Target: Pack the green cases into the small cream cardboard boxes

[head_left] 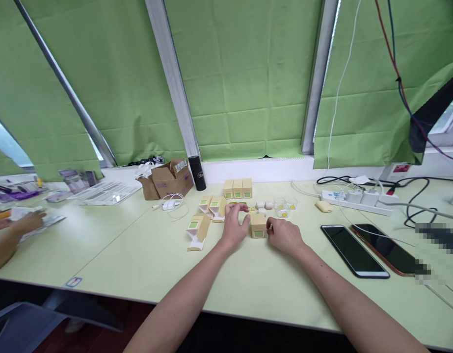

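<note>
A small tan cardboard box [258, 226] with a green-edged label stands on the table in front of me. My right hand [285, 235] is curled at its right side, fingertips against the box edge. On the other side, my left hand [235, 228] has its fingers apart, thumb close to the box and fingers stretched over a green-and-yellow item that they partly hide. Opened boxes [199, 228] with flaps out lie to the left. Behind the hands are a row of closed boxes [238, 189], small white and pinkish pieces [265, 206] and clear round containers [283, 214] with yellow marks.
Two phones [355, 251] lie at the right, near a power strip [355, 201] with cables. A brown carton [171, 179], a black bottle [197, 172] and a white charger [171, 205] stand back left. Another person's hand [29, 221] works over papers at far left.
</note>
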Demonstrator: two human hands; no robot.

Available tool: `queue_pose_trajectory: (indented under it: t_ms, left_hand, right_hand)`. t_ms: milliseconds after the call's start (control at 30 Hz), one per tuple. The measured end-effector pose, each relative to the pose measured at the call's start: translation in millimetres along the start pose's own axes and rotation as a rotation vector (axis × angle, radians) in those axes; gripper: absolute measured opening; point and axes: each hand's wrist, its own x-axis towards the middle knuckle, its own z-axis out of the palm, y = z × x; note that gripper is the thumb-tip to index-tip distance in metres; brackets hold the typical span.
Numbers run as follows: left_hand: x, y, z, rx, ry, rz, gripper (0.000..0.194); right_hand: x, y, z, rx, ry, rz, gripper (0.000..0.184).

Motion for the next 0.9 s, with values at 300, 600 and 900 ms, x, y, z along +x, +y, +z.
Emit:
queue_pose_trajectory:
  t_ms: [300,600,900]
  left_hand:
    - [1,23,-2.2,0.177,-0.334,0.218,0.063]
    - [35,49,-11.5,0.546,-0.612,0.162,0.059]
    - [115,41,-2.3,0.716,-0.448,0.163,0.053]
  right_hand:
    - [-2,-4,-4,-0.061,-0.034,-0.011,0.011]
    - [-2,-9,-9,-0.110,-0.083,0.024,0.014]
    - [-5,-13,-12,-0.150,-0.124,0.020,0.017]
